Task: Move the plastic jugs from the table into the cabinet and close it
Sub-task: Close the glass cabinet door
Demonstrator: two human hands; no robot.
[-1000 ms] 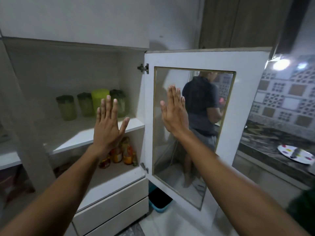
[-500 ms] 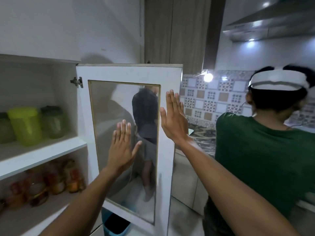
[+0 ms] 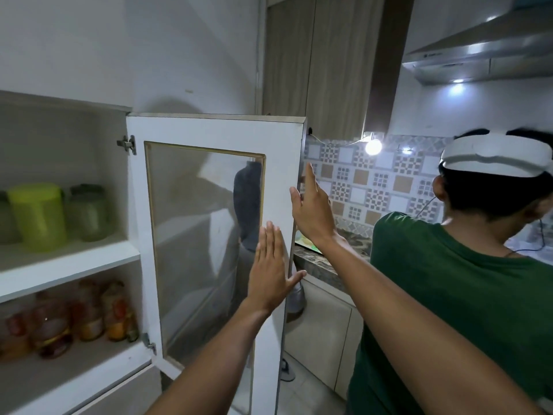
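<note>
White walls and a patterned tile backsplash (image 3: 374,181) frame the kitchen, with a cabinet (image 3: 68,265) standing open at the left. Its glass-paned door (image 3: 209,235) is swung outward on two hinges and serves as the landmark. The left hand (image 3: 269,271) lies flat and open against the door's free edge, fingers together and pointing up, thumb spread. The right hand (image 3: 312,211), also open with fingers extended, is raised just beyond that same edge, higher than the left; whether it touches the door cannot be told. Neither hand holds anything. The plastic jugs (image 3: 39,217) stand on the upper shelf behind the hinge side of the door, well apart from both hands: one opaque yellow-green jug with a matching lid, flanked by translucent pale green ones with darker lids. Jars (image 3: 86,316) with orange and red labels occupy the shelf below; their writing is too blurred to read. Beyond the door's free edge stands a person in a green shirt (image 3: 449,310), back turned.
</note>
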